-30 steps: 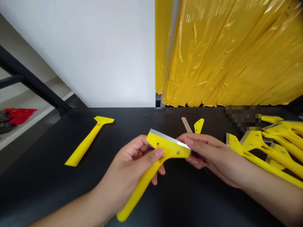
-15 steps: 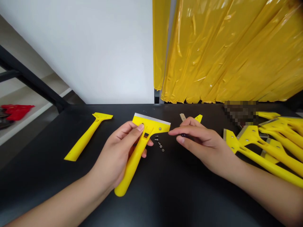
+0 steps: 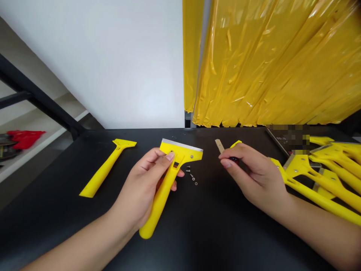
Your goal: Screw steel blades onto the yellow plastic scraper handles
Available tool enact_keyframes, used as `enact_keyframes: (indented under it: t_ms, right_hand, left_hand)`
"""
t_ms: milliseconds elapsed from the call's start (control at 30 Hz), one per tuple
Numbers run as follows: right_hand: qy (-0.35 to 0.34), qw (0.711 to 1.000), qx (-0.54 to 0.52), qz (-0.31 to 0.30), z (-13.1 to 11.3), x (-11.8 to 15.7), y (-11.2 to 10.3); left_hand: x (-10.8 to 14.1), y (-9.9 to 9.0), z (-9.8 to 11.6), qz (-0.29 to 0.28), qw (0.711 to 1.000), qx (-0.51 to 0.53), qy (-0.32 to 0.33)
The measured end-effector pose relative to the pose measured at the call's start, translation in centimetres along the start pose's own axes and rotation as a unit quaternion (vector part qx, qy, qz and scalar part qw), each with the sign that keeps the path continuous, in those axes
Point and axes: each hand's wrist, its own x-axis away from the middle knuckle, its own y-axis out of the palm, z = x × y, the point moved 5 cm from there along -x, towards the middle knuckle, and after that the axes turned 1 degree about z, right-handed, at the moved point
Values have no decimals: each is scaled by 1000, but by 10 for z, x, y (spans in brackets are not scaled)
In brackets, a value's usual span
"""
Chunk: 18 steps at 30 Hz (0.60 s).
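My left hand point(image 3: 146, 180) is wrapped round a yellow scraper point(image 3: 162, 192), its thumb pressed on the head near a hole. A metal blade edge point(image 3: 183, 144) runs along the top of that head, and a screw sits in its right part. To the right, my right hand point(image 3: 251, 171) pinches a small dark object point(image 3: 234, 159), mostly hidden by the fingers. A tan, flat blade-like piece point(image 3: 219, 145) lies just beyond its fingertips, with a yellow part point(image 3: 236, 143) beside it. Several small screws and nuts point(image 3: 192, 177) lie between my hands.
Another yellow scraper point(image 3: 105, 169) lies at the left of the black table point(image 3: 194, 233). Several yellow scrapers point(image 3: 324, 177) are piled at the right, by a partly blurred dark device point(image 3: 278, 139). Yellow plastic sheeting point(image 3: 276, 64) and a white panel point(image 3: 126, 64) stand behind.
My right hand has moved right, away from the held scraper, and its thumb and index finger have closed together. My left hand still holds the scraper. The view has shifted slightly.
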Motion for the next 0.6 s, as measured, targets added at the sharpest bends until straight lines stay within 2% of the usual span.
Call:
enact_keyframes:
  t_ms: [100, 200, 300, 433, 600]
  right_hand:
    - [33, 998, 52, -31, 6, -5, -5]
    - [136, 986, 68, -74, 21, -9, -12]
    - [209, 975, -25, -65, 32, -8, -11]
    - [240, 952, -184, -38, 40, -1, 8]
    - [249, 944, -211, -41, 47, 6, 24]
  left_hand:
    - [0, 1, 0, 6, 1000, -11, -5]
    - [0, 1, 0, 12, 1000, -19, -8]
    - [-1, 1, 0, 17, 1000, -16, -10]
    - [-1, 1, 0, 20, 1000, -13, -3]
    - [0, 3, 1, 13, 1000, -10, -3]
